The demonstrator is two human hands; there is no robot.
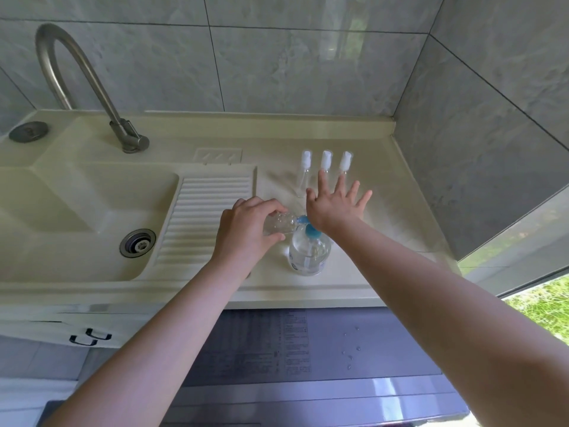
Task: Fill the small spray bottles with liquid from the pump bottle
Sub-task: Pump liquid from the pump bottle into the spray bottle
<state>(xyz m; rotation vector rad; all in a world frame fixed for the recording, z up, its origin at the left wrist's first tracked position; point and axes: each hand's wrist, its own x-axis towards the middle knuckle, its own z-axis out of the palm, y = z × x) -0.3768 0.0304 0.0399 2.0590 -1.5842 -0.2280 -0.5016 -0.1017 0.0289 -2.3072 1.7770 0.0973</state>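
Three capped spray bottles (325, 167) just beyond right hand (334, 208).

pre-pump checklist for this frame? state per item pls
1. Small bottle held: ok. The left hand grips it, tilted on its side.
2. Its mouth at the blue nozzle: ok as far as the view shows; they appear to meet.
3. Right hand on the pump head: ok. The palm heel sits over it with the fingers spread straight.
4. Pump bottle upright on the counter, liquid inside: ok.
5. Fill level of the held bottle: cannot tell; clear plastic and the hand covers much of it.
6. Three capped spray bottles behind, standing: ok, though the fingertips overlap them in view.
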